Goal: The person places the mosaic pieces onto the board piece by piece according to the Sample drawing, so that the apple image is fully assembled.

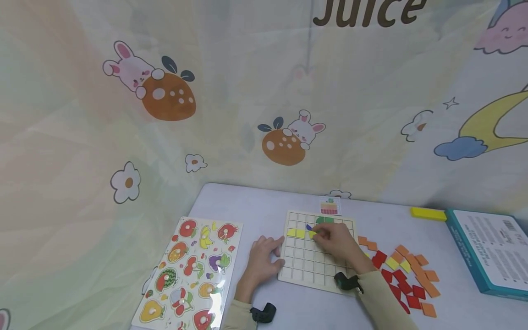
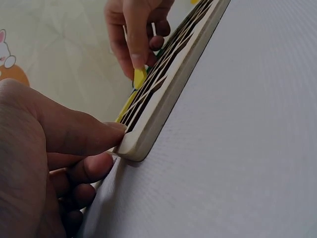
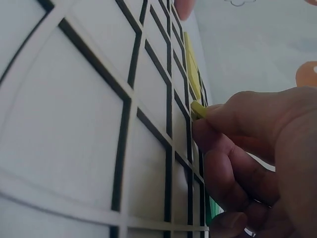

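Head view: a yellow tile [image 1: 312, 234] is pinched between thumb and forefinger of the right hand [image 1: 338, 238], over the upper part of a gridded puzzle board [image 1: 297, 277]. By the left hand [image 1: 261, 259] the board's left edge is touched, thumb and forefinger spread apart and no tile seen in them. The hands are apart from each other.

In the right wrist view the pinched tile is held aslant at the grid; whether a divider is touched cannot be told. If it were released at that angle, it could be left propped on a raised divider instead of lying flat in a cell. A blue piece [image 1: 309, 227] lies just beside the fingertips and could be nudged by them, as could the green pieces [image 1: 324, 220], partly covered by the hand. Should the board be pressed unevenly from its left edge, it could be slid on the white table [image 1: 247, 208], and the seated yellow squares [image 1: 295, 233] jarred. Orange tiles [image 1: 429, 310] and red tiles [image 1: 414, 302], strewn near the right forearm, could be scattered by a sweeping sleeve.
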`<state>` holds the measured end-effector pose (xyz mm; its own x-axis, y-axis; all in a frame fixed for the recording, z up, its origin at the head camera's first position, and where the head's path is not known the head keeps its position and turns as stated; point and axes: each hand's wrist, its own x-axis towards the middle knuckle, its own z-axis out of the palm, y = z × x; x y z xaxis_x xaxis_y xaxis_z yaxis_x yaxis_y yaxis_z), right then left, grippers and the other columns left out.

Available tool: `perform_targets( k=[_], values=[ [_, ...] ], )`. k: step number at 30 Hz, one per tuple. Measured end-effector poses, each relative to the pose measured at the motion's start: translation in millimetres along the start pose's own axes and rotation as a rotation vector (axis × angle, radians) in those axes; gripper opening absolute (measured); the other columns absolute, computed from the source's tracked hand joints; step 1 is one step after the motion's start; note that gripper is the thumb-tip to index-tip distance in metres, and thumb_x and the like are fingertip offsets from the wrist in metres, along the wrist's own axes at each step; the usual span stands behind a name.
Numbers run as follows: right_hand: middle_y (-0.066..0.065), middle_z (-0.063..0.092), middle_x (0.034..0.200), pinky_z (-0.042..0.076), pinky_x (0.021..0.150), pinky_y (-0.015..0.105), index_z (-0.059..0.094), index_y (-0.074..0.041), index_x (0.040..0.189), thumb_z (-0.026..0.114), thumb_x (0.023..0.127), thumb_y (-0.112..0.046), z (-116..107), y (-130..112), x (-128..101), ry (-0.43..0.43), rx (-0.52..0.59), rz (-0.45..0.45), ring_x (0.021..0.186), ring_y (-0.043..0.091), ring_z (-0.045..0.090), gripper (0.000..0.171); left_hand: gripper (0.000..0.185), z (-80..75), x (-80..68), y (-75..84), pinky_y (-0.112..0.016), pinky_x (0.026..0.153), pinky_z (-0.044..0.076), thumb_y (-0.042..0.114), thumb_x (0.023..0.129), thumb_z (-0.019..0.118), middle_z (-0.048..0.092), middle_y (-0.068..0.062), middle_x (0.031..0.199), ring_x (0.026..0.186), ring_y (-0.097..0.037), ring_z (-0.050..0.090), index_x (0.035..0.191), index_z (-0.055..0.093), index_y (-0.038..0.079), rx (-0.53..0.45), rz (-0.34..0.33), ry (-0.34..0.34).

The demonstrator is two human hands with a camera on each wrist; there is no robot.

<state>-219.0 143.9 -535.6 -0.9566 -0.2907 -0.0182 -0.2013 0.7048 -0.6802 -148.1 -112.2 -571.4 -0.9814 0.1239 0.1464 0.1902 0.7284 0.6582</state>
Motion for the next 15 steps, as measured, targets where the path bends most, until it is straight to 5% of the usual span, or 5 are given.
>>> perform_targets(
  k=[15],
  values=[
    [-0.009,0.063,0.076,0.045,0.065,0.03,0.078,-0.017,0.11,0.084,0.089,-0.03,8.9,-10.8,0.7,0.041,-0.227,-0.028,0.071,0.012,0.054,0.025,0.062,-1.1,0.3,0.1,-0.027,0.08,0.032,0.016,0.078,0.081,0.051,0.016,0.075,0.084,-0.004,0.039,0.139,0.071,0.013,-0.001,0.02,0.011]
  ],
)
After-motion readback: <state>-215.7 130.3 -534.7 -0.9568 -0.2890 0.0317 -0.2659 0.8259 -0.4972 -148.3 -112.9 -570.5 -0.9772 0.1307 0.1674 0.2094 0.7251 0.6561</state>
